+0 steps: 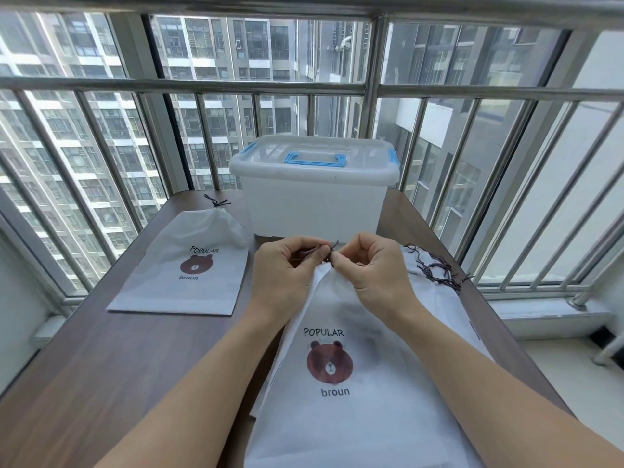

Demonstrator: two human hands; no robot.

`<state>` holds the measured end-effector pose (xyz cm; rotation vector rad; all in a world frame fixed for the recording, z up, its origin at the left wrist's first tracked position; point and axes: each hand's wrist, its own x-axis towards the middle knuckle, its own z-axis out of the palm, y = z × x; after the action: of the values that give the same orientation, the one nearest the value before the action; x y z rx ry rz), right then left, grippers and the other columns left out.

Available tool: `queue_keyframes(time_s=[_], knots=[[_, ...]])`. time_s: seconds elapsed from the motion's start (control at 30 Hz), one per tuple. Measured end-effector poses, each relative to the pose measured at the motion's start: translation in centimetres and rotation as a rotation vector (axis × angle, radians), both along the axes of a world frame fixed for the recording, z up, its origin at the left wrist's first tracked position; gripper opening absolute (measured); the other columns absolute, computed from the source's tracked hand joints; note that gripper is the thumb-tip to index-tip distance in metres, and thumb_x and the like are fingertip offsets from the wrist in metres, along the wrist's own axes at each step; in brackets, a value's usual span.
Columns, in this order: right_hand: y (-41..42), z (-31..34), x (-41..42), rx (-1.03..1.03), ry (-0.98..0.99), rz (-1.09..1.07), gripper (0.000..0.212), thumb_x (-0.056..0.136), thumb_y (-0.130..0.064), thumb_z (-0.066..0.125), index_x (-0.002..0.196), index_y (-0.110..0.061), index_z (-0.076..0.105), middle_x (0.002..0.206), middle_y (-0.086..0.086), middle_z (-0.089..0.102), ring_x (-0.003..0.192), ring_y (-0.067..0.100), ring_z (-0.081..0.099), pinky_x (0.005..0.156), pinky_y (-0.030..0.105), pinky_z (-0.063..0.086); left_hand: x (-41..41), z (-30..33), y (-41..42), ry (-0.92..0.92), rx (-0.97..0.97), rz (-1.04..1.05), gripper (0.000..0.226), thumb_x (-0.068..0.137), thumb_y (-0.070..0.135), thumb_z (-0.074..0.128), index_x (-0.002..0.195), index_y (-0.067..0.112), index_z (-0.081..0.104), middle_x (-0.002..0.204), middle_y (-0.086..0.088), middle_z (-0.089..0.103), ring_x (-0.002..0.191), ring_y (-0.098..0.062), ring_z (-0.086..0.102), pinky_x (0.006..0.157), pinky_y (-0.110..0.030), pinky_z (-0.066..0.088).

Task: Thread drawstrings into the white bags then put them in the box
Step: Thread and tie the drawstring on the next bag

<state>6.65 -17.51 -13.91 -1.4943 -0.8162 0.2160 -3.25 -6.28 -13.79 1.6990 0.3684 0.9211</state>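
Observation:
A white bag (341, 417) printed with a brown bear lies in front of me on the wooden table (111, 366), its mouth gathered at the far end. My left hand (283, 268) and my right hand (368, 265) both pinch a dark drawstring (329, 251) at that gathered mouth, fingertips almost touching. Another white bear bag (189, 265) lies flat at the left, its top cinched by a tied dark string (216, 202). The translucent box (314, 194) with a blue handle stands behind my hands, lid on.
Loose dark drawstrings (435, 268) lie on a pile of more white bags (442, 309) at my right. A metal railing (371, 89) and window close off the table's far and side edges. A ledge (540, 312) runs on the right.

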Motion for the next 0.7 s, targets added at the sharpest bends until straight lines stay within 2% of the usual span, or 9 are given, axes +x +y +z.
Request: queue_keyframes(time_s=[0.17,0.23,0.3,0.37,0.43,0.5,0.57,0.63,0.7], knots=[[-0.11,0.16,0.38,-0.056,0.074,0.083,0.019,0.08,0.002,0.078,0.071,-0.006,0.063,0.066,0.006,0.066,0.06,0.012,0.057,0.058,0.023,0.045,-0.24,-0.15,0.13,-0.012,0.0,-0.052,0.013,0.084,0.0,0.075,0.086,0.014,0.078,0.082,0.001,0.077,0.078,-0.01,0.073,0.073,-0.018,0.055],[-0.25,0.3,0.44,-0.053,0.206,0.152,0.017,0.081,0.006,0.076,0.083,-0.006,0.064,0.072,0.009,0.07,0.065,0.015,0.062,0.067,0.025,0.048,-0.33,-0.19,0.15,-0.02,0.0,-0.094,0.015,0.084,-0.002,0.074,0.085,0.013,0.077,0.08,0.003,0.077,0.077,-0.009,0.073,0.072,-0.017,0.054],[-0.41,0.27,0.6,-0.086,0.308,0.196,0.024,0.083,0.006,0.073,0.103,-0.003,0.062,0.079,0.014,0.071,0.072,0.02,0.063,0.076,0.031,0.047,-0.39,-0.24,0.18,-0.023,-0.002,-0.133,0.014,0.084,-0.004,0.073,0.087,0.009,0.077,0.08,0.004,0.077,0.076,-0.009,0.073,0.072,-0.016,0.054],[-0.43,0.12,0.71,-0.142,0.333,0.224,0.035,0.085,0.004,0.07,0.117,-0.007,0.06,0.081,0.016,0.07,0.078,0.024,0.058,0.079,0.037,0.043,-0.32,-0.35,0.23,-0.015,0.011,-0.154,0.014,0.084,-0.004,0.073,0.089,0.008,0.078,0.081,0.003,0.078,0.077,-0.01,0.074,0.074,-0.018,0.055],[-0.29,0.11,0.49,-0.178,0.307,0.236,0.04,0.082,0.001,0.066,0.119,-0.015,0.06,0.077,0.017,0.063,0.077,0.027,0.047,0.076,0.039,0.036,-0.21,-0.53,0.35,0.004,0.02,-0.165,0.013,0.085,-0.002,0.073,0.09,0.008,0.078,0.083,-0.001,0.078,0.079,-0.013,0.074,0.076,-0.021,0.056],[-0.11,0.18,0.16,-0.158,0.29,0.208,0.041,0.083,0.005,0.06,0.117,-0.017,0.061,0.077,0.017,0.063,0.076,0.026,0.045,0.072,0.038,0.034,-0.09,-0.6,0.34,0.002,0.015,-0.156,0.012,0.084,-0.002,0.074,0.09,0.007,0.078,0.084,-0.002,0.078,0.08,-0.013,0.074,0.076,-0.021,0.056],[-0.07,0.26,-0.16,-0.111,0.325,0.189,0.039,0.085,0.01,0.06,0.117,-0.014,0.062,0.086,0.022,0.071,0.077,0.025,0.054,0.072,0.037,0.04,0.02,-0.53,0.3,-0.016,0.011,-0.129,0.011,0.083,-0.002,0.074,0.09,0.005,0.078,0.084,-0.003,0.078,0.079,-0.012,0.074,0.075,-0.02,0.055],[-0.26,0.49,-0.13,-0.077,0.432,0.234,0.036,0.087,0.009,0.065,0.119,-0.005,0.062,0.103,0.026,0.072,0.085,0.024,0.064,0.079,0.034,0.049,0.01,-0.33,0.22,-0.046,-0.024,-0.126,0.01,0.083,-0.004,0.074,0.09,0.002,0.078,0.086,-0.004,0.078,0.08,-0.012,0.074,0.075,-0.019,0.055],[-0.62,0.82,0.22,-0.053,0.578,0.303,0.039,0.085,0.008,0.069,0.123,0.0,0.062,0.1,0.019,0.073,0.082,0.02,0.069,0.075,0.027,0.055,-0.1,-0.2,0.34,-0.054,-0.062,-0.148,0.01,0.083,-0.005,0.073,0.09,0.002,0.077,0.086,-0.004,0.078,0.081,-0.013,0.074,0.075,-0.02,0.056]])
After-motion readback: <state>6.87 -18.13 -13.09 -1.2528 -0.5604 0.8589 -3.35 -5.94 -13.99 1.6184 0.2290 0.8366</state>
